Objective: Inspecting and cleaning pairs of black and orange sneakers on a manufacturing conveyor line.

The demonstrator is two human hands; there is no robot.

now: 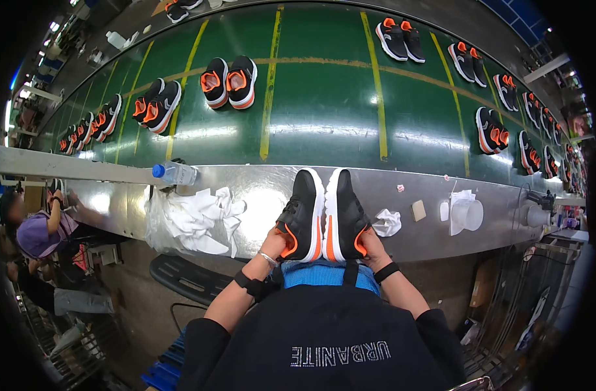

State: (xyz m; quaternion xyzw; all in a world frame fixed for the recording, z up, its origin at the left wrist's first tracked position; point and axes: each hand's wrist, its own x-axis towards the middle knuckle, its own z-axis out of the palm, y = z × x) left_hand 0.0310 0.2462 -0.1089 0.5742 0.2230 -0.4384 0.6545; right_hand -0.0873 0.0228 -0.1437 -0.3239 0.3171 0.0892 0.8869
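Two black sneakers with white soles and orange linings are held side by side, toes pointing away from me, over the near edge of the metal work table (259,195). My left hand (274,244) grips the left sneaker (300,212) at its heel, fingers partly inside the orange collar. In the same way my right hand (374,246) has hold of the right sneaker (345,212). Their soles face each other, nearly touching in the middle. Beside the right sneaker lies a crumpled white cloth (387,222).
Past the table runs a green conveyor belt (324,98) with yellow lines and several pairs of similar sneakers (229,83). A bottle with a blue cap (175,173) and white paper (192,218) lie left. A white cup (468,215) stands right. Another person (42,228) works at far left.
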